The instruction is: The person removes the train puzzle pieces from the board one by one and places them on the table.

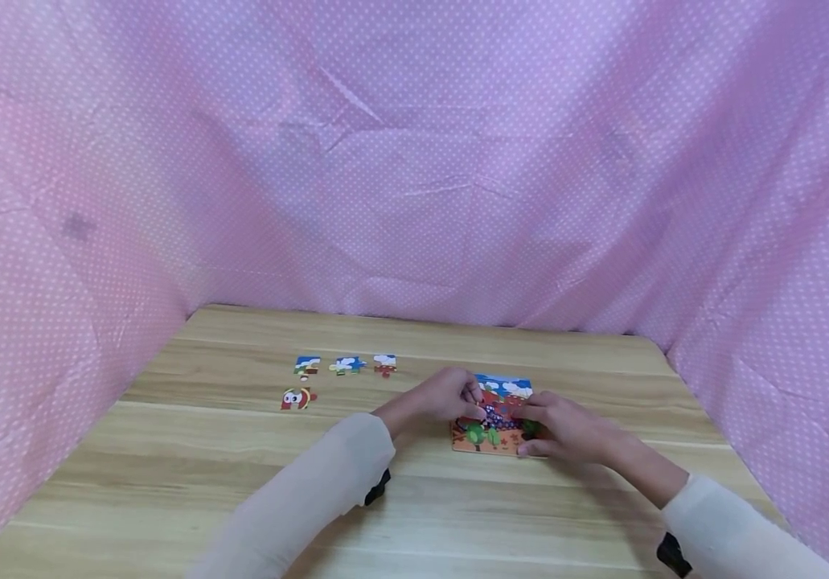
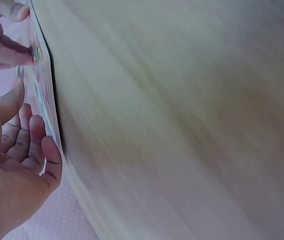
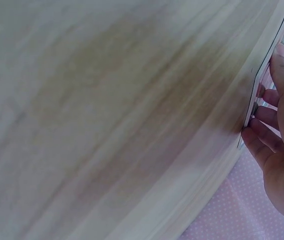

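A colourful jigsaw puzzle (image 1: 504,386) in a flat rectangular frame lies on the table, right of centre. It shows blue sky with clouds above and orange ground below. My left hand (image 1: 449,396) is over its left side and pinches a small puzzle piece (image 2: 20,72) between thumb and fingertips; most of that piece is hidden. At the puzzle's right side, my right hand (image 1: 572,428) rests with spread fingers. Its thumb (image 3: 281,62) touches the near part of the puzzle, and other fingertips lie along the right edge.
Several loose pieces lie left of the puzzle: a cloud piece (image 1: 307,367), a blue and white piece (image 1: 348,365), a red and white piece (image 1: 385,364), and one with cartoon eyes (image 1: 298,398). Pink dotted cloth (image 1: 414,201) hangs around the wooden table (image 1: 240,482).
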